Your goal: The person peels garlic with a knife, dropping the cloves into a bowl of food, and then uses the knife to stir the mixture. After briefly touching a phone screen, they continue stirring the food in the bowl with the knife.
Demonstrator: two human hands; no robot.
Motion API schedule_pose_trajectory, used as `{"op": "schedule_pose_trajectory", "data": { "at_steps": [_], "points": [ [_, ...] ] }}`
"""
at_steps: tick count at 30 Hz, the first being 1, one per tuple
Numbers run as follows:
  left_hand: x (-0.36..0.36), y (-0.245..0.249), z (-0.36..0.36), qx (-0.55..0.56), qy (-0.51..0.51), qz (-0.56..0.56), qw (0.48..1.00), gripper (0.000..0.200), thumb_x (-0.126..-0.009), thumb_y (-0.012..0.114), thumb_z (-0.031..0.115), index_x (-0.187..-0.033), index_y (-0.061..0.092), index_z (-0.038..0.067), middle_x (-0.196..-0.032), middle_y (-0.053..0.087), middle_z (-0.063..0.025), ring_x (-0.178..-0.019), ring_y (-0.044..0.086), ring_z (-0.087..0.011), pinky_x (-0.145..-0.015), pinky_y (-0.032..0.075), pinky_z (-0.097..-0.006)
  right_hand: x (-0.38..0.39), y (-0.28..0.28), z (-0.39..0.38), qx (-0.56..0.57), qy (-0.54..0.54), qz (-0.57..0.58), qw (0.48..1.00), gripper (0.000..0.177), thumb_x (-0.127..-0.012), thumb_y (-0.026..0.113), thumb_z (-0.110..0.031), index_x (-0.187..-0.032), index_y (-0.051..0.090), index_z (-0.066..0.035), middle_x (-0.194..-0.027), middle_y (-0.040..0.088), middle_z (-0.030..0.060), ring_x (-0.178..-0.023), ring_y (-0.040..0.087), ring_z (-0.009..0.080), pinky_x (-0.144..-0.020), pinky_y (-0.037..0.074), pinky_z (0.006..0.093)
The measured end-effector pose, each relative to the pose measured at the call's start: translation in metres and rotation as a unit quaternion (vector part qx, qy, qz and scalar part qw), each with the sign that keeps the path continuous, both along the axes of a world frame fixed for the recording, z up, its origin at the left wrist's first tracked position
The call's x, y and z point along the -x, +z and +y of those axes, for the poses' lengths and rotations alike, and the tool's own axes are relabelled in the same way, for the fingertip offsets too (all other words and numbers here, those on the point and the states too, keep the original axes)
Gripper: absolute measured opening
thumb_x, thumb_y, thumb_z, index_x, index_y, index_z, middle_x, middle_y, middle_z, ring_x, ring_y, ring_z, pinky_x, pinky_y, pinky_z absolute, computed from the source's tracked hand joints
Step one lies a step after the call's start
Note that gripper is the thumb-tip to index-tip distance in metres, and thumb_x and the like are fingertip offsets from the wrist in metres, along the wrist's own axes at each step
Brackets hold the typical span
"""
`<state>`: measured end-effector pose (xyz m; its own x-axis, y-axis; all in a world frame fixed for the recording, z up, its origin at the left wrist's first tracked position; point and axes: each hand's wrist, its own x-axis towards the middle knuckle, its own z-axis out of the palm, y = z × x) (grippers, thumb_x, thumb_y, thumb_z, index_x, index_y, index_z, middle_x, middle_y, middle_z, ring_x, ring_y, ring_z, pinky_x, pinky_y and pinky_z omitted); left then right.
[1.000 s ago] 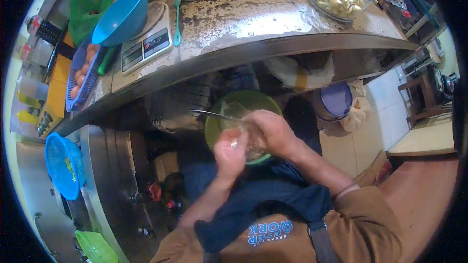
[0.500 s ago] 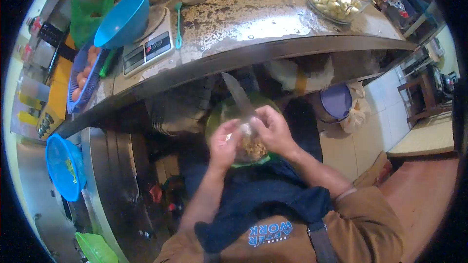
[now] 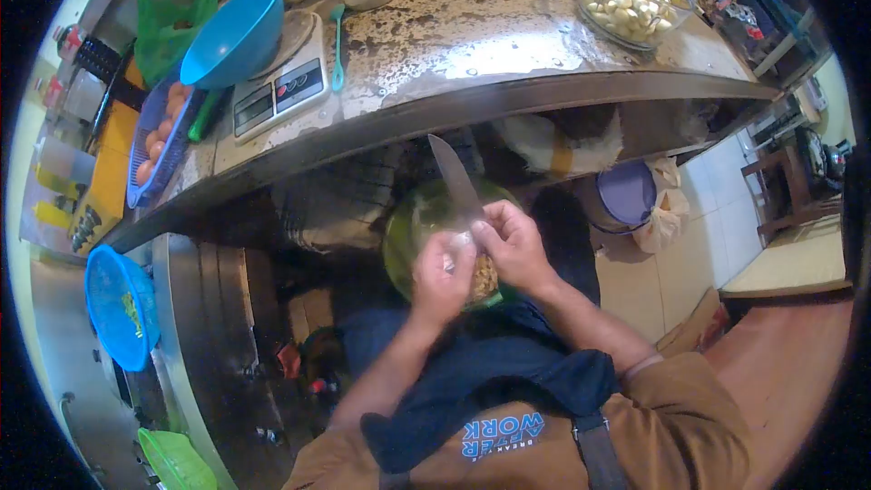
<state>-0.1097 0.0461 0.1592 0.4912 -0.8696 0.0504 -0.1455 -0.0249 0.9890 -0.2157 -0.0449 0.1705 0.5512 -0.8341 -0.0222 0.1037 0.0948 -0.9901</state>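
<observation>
My right hand (image 3: 513, 243) is closed round the handle of a kitchen knife (image 3: 455, 180), whose broad blade points up and away from me. Close against it, my left hand (image 3: 442, 277) pinches a small whitish garlic clove (image 3: 462, 241), mostly covered by fingers and thumb. Both hands are above a green bowl (image 3: 397, 254) at my lap. Inside it lie light brown pieces (image 3: 485, 279) that look like unpeeled garlic cloves. Up on the counter, a clear glass bowl (image 3: 667, 25) holds many pale peeled garlic cloves (image 3: 626, 11).
The counter (image 3: 435, 45) edge runs across in front of me. On its left stand a kitchen scale (image 3: 281, 95), a blue bowl (image 3: 231, 36), a turquoise spoon (image 3: 337, 50) and a purple basket (image 3: 145, 159) of eggs. A purple bucket (image 3: 626, 197) stands on the floor at right.
My left hand has shifted right, nearer my right hand. The knife's tip has swung slightly right, so the blade stands a little more upright. The view has shifted a little.
</observation>
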Motion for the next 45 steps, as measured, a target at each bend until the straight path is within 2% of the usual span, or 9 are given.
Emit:
{"op": "schedule_pose_trajectory", "data": {
  "at_steps": [9, 15, 17, 21, 23, 26, 32, 35, 45],
  "points": [
    [0.005, -0.002, -0.005, 0.057, 0.063, 0.004, 0.996, 0.021, -0.09, 0.057, 0.017, -0.102, 0.052, 0.0, -0.091, 0.059, -0.0039, -0.075, 0.053, -0.0096, -0.066, 0.045, -0.0243, -0.003, -0.002, 0.001, -0.044, -0.033, -0.043, 0.998, 0.011, -0.089, 0.057, -0.006, -0.096, 0.053, 0.0, -0.084, 0.06, 0.0025, -0.075, 0.056, 0.0066, -0.067, 0.047, 0.0225],
    [0.0, -0.002, -0.003, 0.011, 0.047, -0.143, 0.989, 0.024, -0.089, 0.06, 0.019, -0.1, 0.054, -0.001, -0.081, 0.061, -0.0053, -0.073, 0.056, -0.0102, -0.064, 0.047, -0.0259, -0.002, 0.006, 0.001, -0.003, -0.03, -0.025, 0.999, 0.011, -0.089, 0.057, -0.007, -0.096, 0.053, 0.001, -0.083, 0.06, 0.0027, -0.072, 0.056, 0.0056, -0.063, 0.047, 0.0214],
    [0.0, 0.0, -0.003, 0.029, 0.041, -0.1, 0.994, 0.025, -0.087, 0.06, 0.023, -0.098, 0.057, 0.001, -0.081, 0.062, -0.0156, -0.073, 0.061, -0.0253, -0.066, 0.048, -0.0348, -0.001, 0.006, 0.002, -0.035, -0.017, -0.027, 0.999, 0.011, -0.089, 0.056, -0.007, -0.096, 0.052, 0.001, -0.082, 0.06, 0.0027, -0.071, 0.055, 0.0055, -0.063, 0.047, 0.0214],
    [-0.006, 0.012, -0.002, 0.025, -0.042, -0.111, 0.993, 0.029, -0.094, 0.049, 0.024, -0.106, 0.055, -0.001, -0.083, 0.063, -0.0061, -0.072, 0.058, -0.0109, -0.063, 0.047, -0.0241, 0.002, 0.003, 0.0, -0.133, 0.008, -0.053, 0.99, 0.011, -0.09, 0.056, -0.007, -0.097, 0.051, 0.0, -0.081, 0.061, 0.004, -0.069, 0.057, 0.0077, -0.062, 0.048, 0.0225],
    [-0.006, 0.001, -0.001, 0.016, -0.079, 0.212, 0.974, 0.031, -0.097, 0.039, 0.024, -0.111, 0.054, 0.0, -0.087, 0.063, -0.0061, -0.072, 0.056, -0.0098, -0.061, 0.046, -0.023, 0.003, 0.003, -0.002, -0.16, 0.012, -0.063, 0.985, 0.011, -0.09, 0.055, -0.007, -0.097, 0.051, -0.001, -0.08, 0.061, 0.0046, -0.068, 0.058, 0.0086, -0.061, 0.049, 0.023],
    [-0.01, -0.007, -0.002, 0.004, -0.075, 0.367, 0.927, 0.033, -0.099, 0.037, 0.024, -0.116, 0.052, 0.0, -0.093, 0.061, -0.0063, -0.073, 0.055, -0.0088, -0.058, 0.044, -0.0209, 0.004, 0.0, -0.004, -0.223, 0.002, -0.074, 0.972, 0.012, -0.09, 0.055, -0.007, -0.099, 0.05, -0.001, -0.081, 0.062, 0.0056, -0.067, 0.059, 0.0102, -0.061, 0.05, 0.024],
    [0.001, 0.003, -0.007, 0.088, -0.057, 0.474, 0.875, 0.032, -0.098, 0.043, 0.025, -0.12, 0.048, 0.002, -0.092, 0.058, -0.0049, -0.071, 0.052, -0.0081, -0.055, 0.04, -0.0185, -0.002, 0.005, 0.002, -0.117, -0.033, -0.054, 0.991, 0.012, -0.091, 0.053, -0.008, -0.099, 0.049, 0.0, -0.083, 0.061, 0.0057, -0.067, 0.057, 0.0094, -0.061, 0.049, 0.0238],
    [0.003, 0.002, -0.005, 0.077, -0.048, 0.339, 0.936, 0.027, -0.096, 0.049, 0.018, -0.118, 0.048, 0.004, -0.086, 0.057, -0.0032, -0.067, 0.051, -0.0075, -0.054, 0.039, -0.0178, -0.001, 0.006, 0.003, -0.111, -0.036, -0.073, 0.99, 0.012, -0.092, 0.053, -0.008, -0.1, 0.05, 0.001, -0.084, 0.061, 0.0057, -0.068, 0.057, 0.0088, -0.061, 0.049, 0.0234],
    [-0.008, 0.013, -0.004, 0.08, -0.006, 0.373, 0.924, 0.026, -0.094, 0.053, 0.019, -0.117, 0.052, 0.006, -0.077, 0.056, 0.0012, -0.063, 0.047, -0.0039, -0.054, 0.038, -0.0164, 0.013, 0.01, 0.0, -0.054, -0.072, -0.072, 0.993, 0.011, -0.091, 0.054, -0.007, -0.099, 0.051, -0.001, -0.084, 0.06, 0.0033, -0.073, 0.057, 0.0071, -0.064, 0.049, 0.0232]
  ]
}}
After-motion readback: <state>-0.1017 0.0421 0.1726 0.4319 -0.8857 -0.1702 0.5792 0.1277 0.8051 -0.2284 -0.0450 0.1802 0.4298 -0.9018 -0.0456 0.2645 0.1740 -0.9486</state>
